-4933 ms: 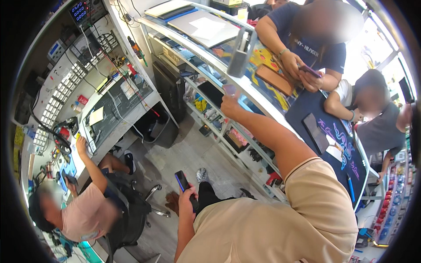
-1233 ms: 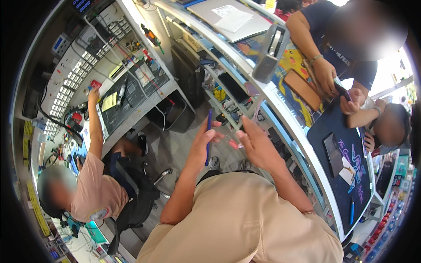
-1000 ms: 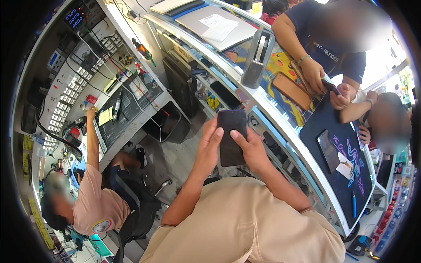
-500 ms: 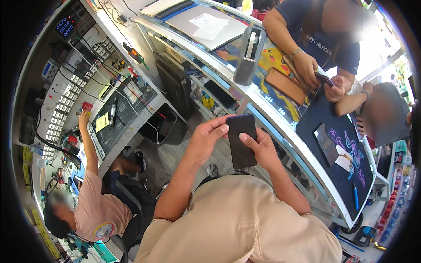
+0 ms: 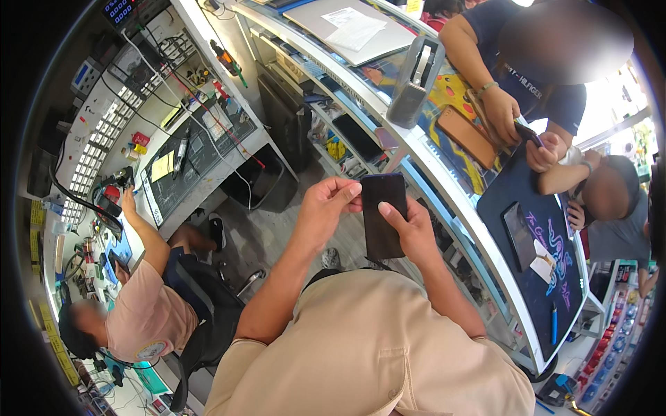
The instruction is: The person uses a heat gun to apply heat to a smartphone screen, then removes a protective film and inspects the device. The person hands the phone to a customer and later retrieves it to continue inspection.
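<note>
A dark smartphone [image 5: 383, 232] with its screen unlit stands nearly upright in front of my chest. My right hand [image 5: 415, 232] is closed around its right side, with the thumb laid across the front. At the phone's upper left edge, my left hand [image 5: 331, 208] is closed in a pinch, thumb against the bent fingers. Whatever lies between those fingertips, if anything, is too small or hidden to make out.
To my right runs a glass counter with a dark mat [image 5: 503, 208], another phone [image 5: 517, 236], a brown phone case [image 5: 466, 139] and a grey tape dispenser [image 5: 415, 87]. Two people stand behind it. At left, a seated co-worker [image 5: 156, 305] faces a cluttered workbench [image 5: 201, 163].
My left fingers have drawn together into a tighter pinch by the phone's edge. The phone stays in my right hand. The seated co-worker's arm has come back from the red item on the bench.
</note>
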Tool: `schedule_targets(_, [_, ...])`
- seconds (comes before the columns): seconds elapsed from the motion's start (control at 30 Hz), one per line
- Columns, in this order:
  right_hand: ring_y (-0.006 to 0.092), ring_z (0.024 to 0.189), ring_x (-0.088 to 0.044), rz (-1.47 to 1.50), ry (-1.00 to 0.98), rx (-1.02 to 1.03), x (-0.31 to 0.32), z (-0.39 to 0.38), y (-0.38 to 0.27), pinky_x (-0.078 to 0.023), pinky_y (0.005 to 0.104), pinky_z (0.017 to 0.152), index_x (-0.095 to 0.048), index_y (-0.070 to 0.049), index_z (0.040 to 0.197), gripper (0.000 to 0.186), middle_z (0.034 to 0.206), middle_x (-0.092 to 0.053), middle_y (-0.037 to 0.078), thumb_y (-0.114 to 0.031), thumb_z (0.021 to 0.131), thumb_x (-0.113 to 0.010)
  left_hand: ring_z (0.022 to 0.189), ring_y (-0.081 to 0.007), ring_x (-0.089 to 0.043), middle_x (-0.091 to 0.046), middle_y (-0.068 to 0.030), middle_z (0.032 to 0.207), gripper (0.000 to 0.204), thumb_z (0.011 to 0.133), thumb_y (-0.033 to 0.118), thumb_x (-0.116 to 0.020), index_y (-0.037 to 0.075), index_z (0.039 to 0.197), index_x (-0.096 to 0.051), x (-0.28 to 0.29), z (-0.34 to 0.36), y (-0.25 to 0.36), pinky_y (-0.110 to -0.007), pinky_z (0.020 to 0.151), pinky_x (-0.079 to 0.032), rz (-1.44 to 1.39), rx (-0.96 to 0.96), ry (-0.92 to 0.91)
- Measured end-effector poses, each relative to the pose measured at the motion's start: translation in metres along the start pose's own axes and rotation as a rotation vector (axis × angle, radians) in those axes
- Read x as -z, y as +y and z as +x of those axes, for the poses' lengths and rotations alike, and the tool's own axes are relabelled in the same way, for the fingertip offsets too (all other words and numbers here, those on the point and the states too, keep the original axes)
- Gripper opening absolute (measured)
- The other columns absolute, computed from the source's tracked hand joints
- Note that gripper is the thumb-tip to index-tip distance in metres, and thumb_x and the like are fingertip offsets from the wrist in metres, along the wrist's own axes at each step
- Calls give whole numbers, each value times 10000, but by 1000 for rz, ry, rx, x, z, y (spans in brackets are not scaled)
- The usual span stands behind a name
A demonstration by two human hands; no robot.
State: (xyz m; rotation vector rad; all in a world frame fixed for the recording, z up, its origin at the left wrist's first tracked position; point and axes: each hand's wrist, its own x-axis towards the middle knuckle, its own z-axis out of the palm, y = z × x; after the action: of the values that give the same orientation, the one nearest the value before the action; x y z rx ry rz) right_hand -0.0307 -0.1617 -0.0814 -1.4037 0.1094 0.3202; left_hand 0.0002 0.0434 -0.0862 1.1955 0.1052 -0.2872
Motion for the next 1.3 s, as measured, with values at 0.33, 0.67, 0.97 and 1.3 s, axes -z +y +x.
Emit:
schedule_targets(0.33, [86, 969, -647, -9, 28, -13, -3, 0, 3, -526, 279, 871, -685, -16, 1286, 330, 1110, -738, 29, -241, 1046, -708, 921, -175, -728, -749, -113, 1022, 257, 1046, 211, -699, -34, 1125, -697, -3, -1, 1, -342, 886, -612, -67, 60, 36])
schedule_targets(0.67, [84, 998, -644, 85, 65, -24, -1, -14, 4, -522, 277, 907, -679, -20, 1304, 344, 1127, -734, 23, -250, 1049, -708, 909, -178, -735, -751, -96, 1023, 269, 1030, 231, -723, -19, 1129, -702, -1, -3, 4, -338, 871, -614, -43, 118, -32])
schedule_targets(0.97, [86, 1017, -642, 93, 153, -31, -16, -35, 26, -520, 280, 922, -673, -21, 1313, 336, 1160, -727, 18, -232, 1052, -699, 911, -164, -728, -746, -83, 1017, 257, 1026, 221, -725, -18, 1119, -709, 11, -7, -5, -336, 860, -610, 13, 214, -119])
schedule_targets(1.3, [80, 1001, -623, 144, 351, -13, -9, -94, 40, -503, 273, 923, -684, -25, 1301, 298, 1131, -729, 2, -195, 1056, -683, 909, -173, -738, -742, -94, 996, 224, 1031, 204, -715, -10, 1093, -696, -19, -22, -9, -315, 820, -621, 105, 355, -273])
